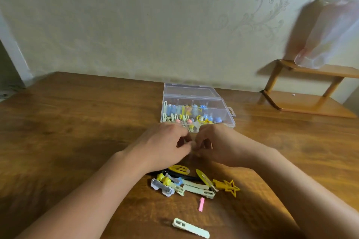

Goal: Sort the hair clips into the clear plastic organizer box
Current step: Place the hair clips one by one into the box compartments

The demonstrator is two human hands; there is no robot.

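Head view: left hand (165, 144) and right hand (215, 145) meet fingertip to fingertip just before box (196, 108), fingers curled; blur hides whether they hold anything. Box open, lid back, clips in near compartments. Loose clips (194, 183) lie on table (77, 122) below wrists; pink clip (202, 203) and pale clip (191, 228) nearer camera

no readable text, no labels, no brands, no numbers anywhere in view

Dim, soft, motion-blurred, wide-angle warp.
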